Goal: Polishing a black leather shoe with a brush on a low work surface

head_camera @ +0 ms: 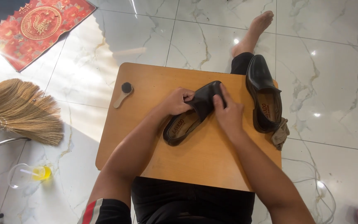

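1. Black leather is being gripped from both sides: a dark slip-on shoe (pixel 195 110) is being held between the two hands on a small wooden table (pixel 154 137), its open heel end turned toward the person.
2. The left hand (pixel 178 101) is being curled against the left side of the shoe's upper, the fingers bent and pressed together on the leather; whether something is being pinched beneath them cannot be told.
3. The right hand (pixel 228 114) is being laid on the opposite side of the upper, fingers held close together and stretched forward over the toe part, thumb hidden.
4. The tan insole of the held shoe is being shown just below the left hand and beside the right wrist.
5. A second black shoe (pixel 264 95) is being kept just to the right of the right hand, apart from it, toe pointing away from the person.
6. A crumpled brownish cloth (pixel 280 133) is being left under the heel of that second shoe, at the table edge, right of the right forearm.
7. A small wooden-handled brush (pixel 124 94) with a dark round head is being left on the table, well to the left of the left hand.
8. A straw broom (pixel 21 110) and a clear cup (pixel 27 174) with yellow liquid are being seen on the marble floor, far left of the left arm.
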